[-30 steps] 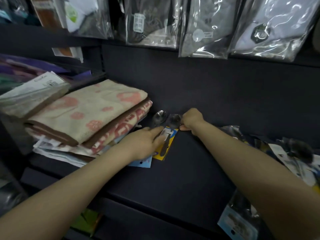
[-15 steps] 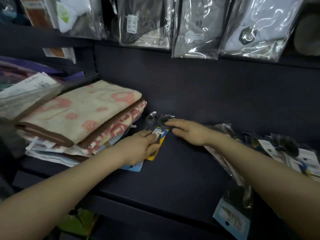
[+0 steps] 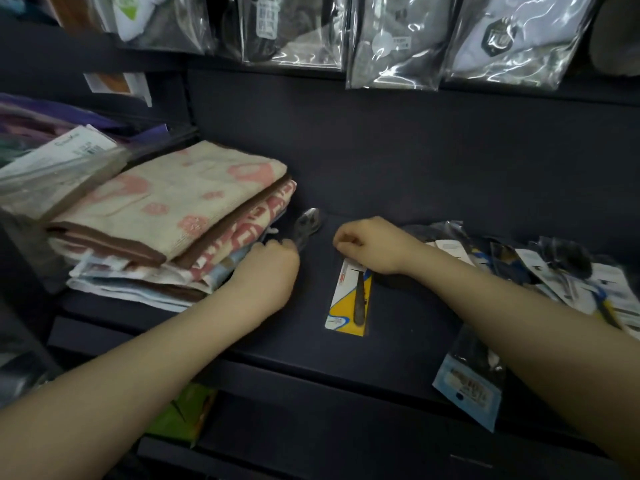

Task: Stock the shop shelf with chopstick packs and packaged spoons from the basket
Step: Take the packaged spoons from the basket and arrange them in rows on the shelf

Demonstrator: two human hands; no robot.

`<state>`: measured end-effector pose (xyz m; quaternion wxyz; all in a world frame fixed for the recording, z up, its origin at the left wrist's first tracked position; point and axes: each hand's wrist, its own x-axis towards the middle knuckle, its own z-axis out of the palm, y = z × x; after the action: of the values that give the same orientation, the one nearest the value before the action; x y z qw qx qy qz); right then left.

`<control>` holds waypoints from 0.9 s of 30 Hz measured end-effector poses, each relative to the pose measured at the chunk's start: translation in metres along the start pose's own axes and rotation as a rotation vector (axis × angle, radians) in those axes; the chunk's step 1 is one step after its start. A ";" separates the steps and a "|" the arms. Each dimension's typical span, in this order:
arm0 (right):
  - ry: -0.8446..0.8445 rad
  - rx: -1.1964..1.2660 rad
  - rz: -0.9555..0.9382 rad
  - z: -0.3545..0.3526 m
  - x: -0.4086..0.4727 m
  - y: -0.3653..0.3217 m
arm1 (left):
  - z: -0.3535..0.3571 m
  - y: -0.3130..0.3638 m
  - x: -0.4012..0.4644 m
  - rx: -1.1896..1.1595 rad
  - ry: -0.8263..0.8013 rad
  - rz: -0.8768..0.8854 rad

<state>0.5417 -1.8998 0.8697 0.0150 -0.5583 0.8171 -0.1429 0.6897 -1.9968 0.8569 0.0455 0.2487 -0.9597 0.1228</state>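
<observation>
- On the dark navy shop shelf (image 3: 398, 344), which runs across the whole width below a dark back panel, two bare arms reach in from the near side.
- Along the top, a row of clear plastic bags holding folded grey and white garments (image 3: 391, 43) hangs down over the panel.
- At the left lies a stack of folded cream towels with pink patterns and brown edging (image 3: 166, 216), with flat plastic-wrapped packs under it and a clear pack with a white label leaning on its far left side.
- At the right end of the shelf lies a loose heap of packaged spoons in clear sleeves with white and blue cards (image 3: 561, 271); one blue-labelled pack (image 3: 467, 386) hangs over the front lip.
- Left hand (image 3: 266, 275): fingers curled, resting against the right edge of the towel stack and gripping the handle end of a packaged spoon with a shiny metal bowl (image 3: 306, 225), which lies tilted just beside the towels.
- Right hand (image 3: 370, 244): fingers curled under, pinching the far end of a packaged spoon on a yellow, white and blue card (image 3: 349, 299), which lies flat on the shelf between the two hands, its handle pointing toward the front edge.
</observation>
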 end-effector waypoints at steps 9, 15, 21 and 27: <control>0.207 0.574 0.264 -0.018 -0.034 0.008 | -0.012 0.006 0.008 -0.377 0.104 -0.117; 0.205 1.176 0.328 -0.053 -0.075 0.010 | -0.057 0.072 -0.021 -0.849 0.395 0.235; 0.495 0.880 0.333 -0.092 -0.125 0.051 | -0.065 0.124 -0.018 -0.958 0.052 0.409; 0.234 0.145 0.673 -0.083 -0.155 0.137 | -0.049 0.155 -0.020 -0.508 -0.132 0.358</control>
<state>0.4608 -1.6938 0.8938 0.0071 -0.2355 0.9390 -0.2506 0.6325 -1.8441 0.8686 0.0216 0.0638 -0.9891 -0.1309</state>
